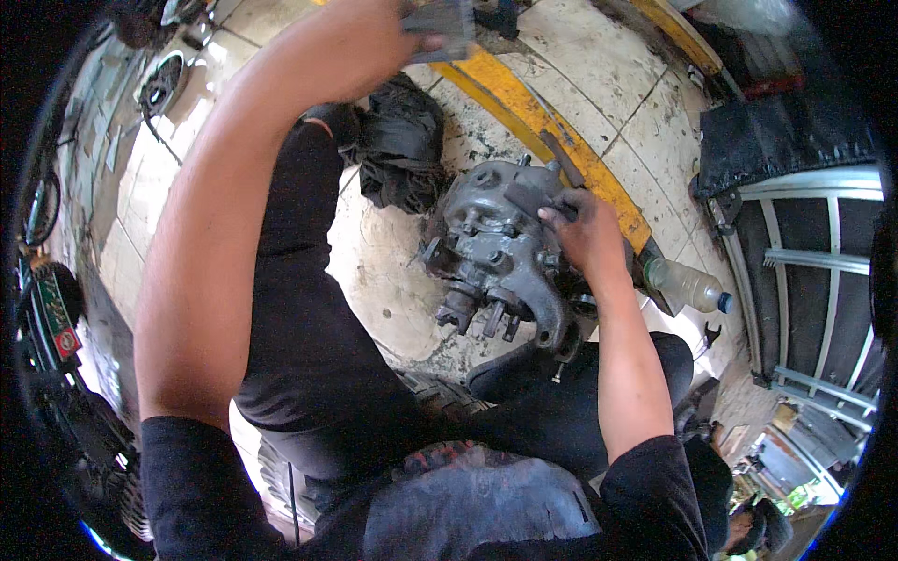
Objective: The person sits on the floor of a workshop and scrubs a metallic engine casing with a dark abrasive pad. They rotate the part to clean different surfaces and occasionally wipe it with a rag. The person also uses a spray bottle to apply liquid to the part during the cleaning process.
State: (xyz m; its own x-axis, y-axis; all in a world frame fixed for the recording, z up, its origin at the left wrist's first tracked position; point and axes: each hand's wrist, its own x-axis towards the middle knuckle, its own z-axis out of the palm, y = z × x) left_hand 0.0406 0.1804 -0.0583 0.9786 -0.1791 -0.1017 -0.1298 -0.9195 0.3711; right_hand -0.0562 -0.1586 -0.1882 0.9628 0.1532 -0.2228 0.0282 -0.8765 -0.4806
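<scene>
A grey metal gearbox-like housing [501, 245] with shafts and a curved arm sits on the floor between my legs. My right hand [586, 228] pinches a small dark flat piece [527, 202], perhaps abrasive paper, against the housing's upper right side. Far forward, at the top of the view, my left hand [414, 43] has hold of a flat grey object [440, 31]; motion blur and the picture's edge hide what it is. A dark flat bar [561, 158] leans by the housing at the yellow beam.
The yellow steel beam [533, 105] runs diagonally behind the housing. At its near end a clear plastic bottle [684, 286] with a blue cap lies tilted. Black bundled cloth [400, 147] is beside my left foot. Metal framing [807, 259] stands at right, with motorcycle parts [52, 315] at left.
</scene>
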